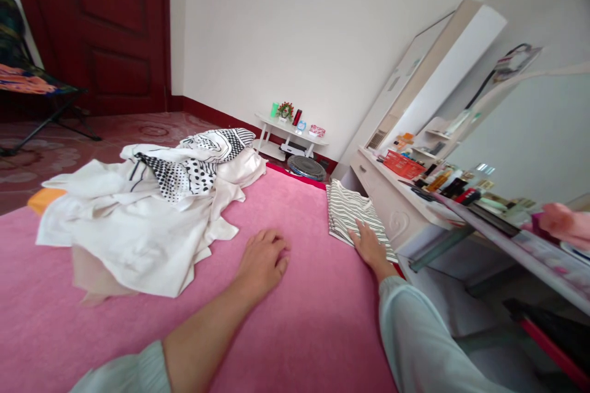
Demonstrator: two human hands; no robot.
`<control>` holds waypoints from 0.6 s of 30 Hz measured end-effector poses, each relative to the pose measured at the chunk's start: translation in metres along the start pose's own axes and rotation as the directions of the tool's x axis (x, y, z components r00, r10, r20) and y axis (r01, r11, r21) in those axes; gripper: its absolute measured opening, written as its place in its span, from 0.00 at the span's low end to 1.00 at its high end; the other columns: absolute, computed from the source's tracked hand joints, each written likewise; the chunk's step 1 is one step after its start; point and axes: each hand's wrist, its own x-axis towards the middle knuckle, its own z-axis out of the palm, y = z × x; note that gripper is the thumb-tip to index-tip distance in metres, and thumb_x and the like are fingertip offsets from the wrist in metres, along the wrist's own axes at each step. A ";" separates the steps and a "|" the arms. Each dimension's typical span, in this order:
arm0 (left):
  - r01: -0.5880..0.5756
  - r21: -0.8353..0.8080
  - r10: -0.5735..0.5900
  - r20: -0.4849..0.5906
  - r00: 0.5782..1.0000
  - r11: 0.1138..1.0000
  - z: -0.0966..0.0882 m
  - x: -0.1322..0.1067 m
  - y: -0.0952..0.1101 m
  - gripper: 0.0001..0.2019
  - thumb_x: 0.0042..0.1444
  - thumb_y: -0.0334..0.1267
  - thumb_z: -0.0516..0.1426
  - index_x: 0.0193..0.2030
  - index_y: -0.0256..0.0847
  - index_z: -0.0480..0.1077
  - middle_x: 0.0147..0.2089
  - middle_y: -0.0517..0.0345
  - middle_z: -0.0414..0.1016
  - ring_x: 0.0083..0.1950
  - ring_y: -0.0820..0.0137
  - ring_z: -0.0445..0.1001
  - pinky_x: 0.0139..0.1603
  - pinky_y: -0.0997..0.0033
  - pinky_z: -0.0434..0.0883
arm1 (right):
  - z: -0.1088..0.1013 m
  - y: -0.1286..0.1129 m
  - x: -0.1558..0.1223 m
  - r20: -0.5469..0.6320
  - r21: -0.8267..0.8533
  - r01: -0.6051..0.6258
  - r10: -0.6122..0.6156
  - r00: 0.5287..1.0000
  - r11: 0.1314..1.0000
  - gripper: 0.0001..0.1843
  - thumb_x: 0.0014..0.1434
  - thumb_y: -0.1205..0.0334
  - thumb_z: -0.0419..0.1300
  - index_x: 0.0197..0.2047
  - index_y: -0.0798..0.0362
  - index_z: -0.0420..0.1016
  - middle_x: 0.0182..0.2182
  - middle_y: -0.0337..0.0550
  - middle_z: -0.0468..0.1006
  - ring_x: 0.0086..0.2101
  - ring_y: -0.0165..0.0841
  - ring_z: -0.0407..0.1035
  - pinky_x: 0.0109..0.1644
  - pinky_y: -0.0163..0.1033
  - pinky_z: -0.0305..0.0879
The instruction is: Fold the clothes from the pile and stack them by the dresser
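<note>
My left hand (263, 261) is over the pink bed cover (304, 319), its fingers loosely bent and a little apart, with nothing in it. My right hand (369, 245) lies flat, fingers spread, on a folded black-and-white striped garment (349, 212) at the bed's right edge. To the left of my left hand is a loose heap of white clothes (138, 236). On top of that heap lies a black-and-white patterned cloth (187, 178). A bit of orange fabric (45, 201) and a beige one (99, 273) stick out from the pile.
A dressing table (380, 181) with a red basket (404, 164) and several bottles runs along the right. Past the bed's far edge stand a low white shelf (292, 128) and a round dark device (306, 167). A folding chair (55, 107) is at the far left, before the red door (110, 31).
</note>
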 end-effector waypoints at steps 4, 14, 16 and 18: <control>-0.016 -0.012 0.016 -0.015 1.000 1.000 -0.001 -0.001 0.000 0.11 0.54 0.36 0.55 0.44 0.48 0.74 0.48 0.55 0.70 0.52 0.62 0.65 0.52 0.61 0.62 | 0.000 -0.019 -0.011 0.048 0.015 -0.101 0.100 0.994 0.995 0.31 0.64 0.47 0.41 0.68 0.46 0.46 0.67 0.54 0.49 0.63 0.51 0.47 0.59 0.66 0.45; -0.007 -0.130 0.001 -0.040 0.999 0.992 -0.008 -0.004 0.000 0.11 0.52 0.33 0.57 0.42 0.44 0.76 0.47 0.53 0.73 0.52 0.62 0.67 0.55 0.60 0.62 | 0.006 -0.145 -0.114 0.046 0.153 0.164 -0.173 0.984 0.975 0.31 0.60 0.55 0.50 0.64 0.58 0.58 0.65 0.55 0.55 0.64 0.42 0.49 0.64 0.46 0.48; 0.001 -0.146 -0.008 -0.042 0.999 0.989 -0.011 -0.003 0.000 0.11 0.51 0.31 0.57 0.40 0.42 0.76 0.44 0.54 0.75 0.49 0.64 0.70 0.53 0.63 0.64 | 0.008 -0.166 -0.134 0.067 0.242 0.207 -0.229 0.971 0.948 0.30 0.59 0.55 0.50 0.63 0.55 0.60 0.65 0.52 0.56 0.64 0.42 0.48 0.64 0.49 0.46; 0.013 -0.136 -0.022 -0.063 0.998 0.991 -0.020 0.001 -0.001 0.11 0.52 0.29 0.55 0.40 0.41 0.76 0.41 0.56 0.77 0.45 0.67 0.73 0.49 0.68 0.68 | 0.009 -0.181 -0.150 0.047 0.311 0.229 -0.255 0.966 0.922 0.28 0.60 0.56 0.48 0.63 0.52 0.60 0.65 0.51 0.55 0.65 0.43 0.46 0.65 0.53 0.43</control>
